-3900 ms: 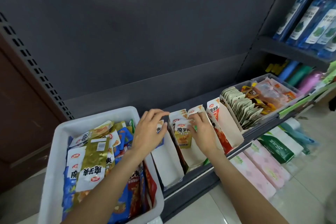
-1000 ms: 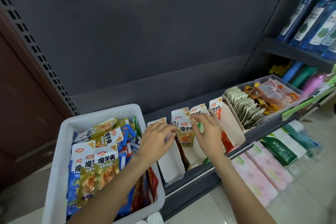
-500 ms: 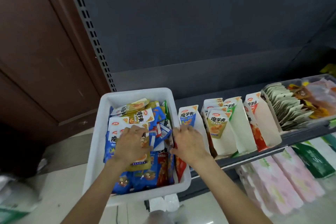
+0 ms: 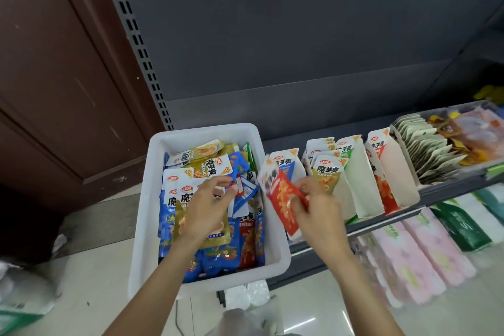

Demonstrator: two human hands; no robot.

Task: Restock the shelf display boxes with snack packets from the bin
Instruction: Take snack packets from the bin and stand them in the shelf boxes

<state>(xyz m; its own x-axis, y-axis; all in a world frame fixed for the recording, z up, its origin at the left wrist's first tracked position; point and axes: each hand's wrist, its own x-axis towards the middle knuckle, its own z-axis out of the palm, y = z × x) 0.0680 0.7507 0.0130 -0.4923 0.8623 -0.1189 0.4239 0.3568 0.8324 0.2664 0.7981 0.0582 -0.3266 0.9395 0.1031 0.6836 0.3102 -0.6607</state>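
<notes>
Red packet (image 4: 283, 200) is pinched in my right hand (image 4: 317, 211), fingers curled on its right edge. It hangs over the gap between the bin (image 4: 275, 229) and the leftmost display box (image 4: 289, 165). Long axis runs upper-left to lower-right, white header end pointing up toward the bin's far corner, face toward me. Looks light, thin and floppy, with a glossy film that could slip. I'd judge a grip across the flat middle or the sealed edge holds best.

Left hand (image 4: 208, 209) is down in the bin, fingers curled onto the packet pile (image 4: 196, 169); whether it has actually lifted one I cannot tell.

Red-labelled box (image 4: 392, 172) stands further right on the shelf (image 4: 381, 222).
</notes>
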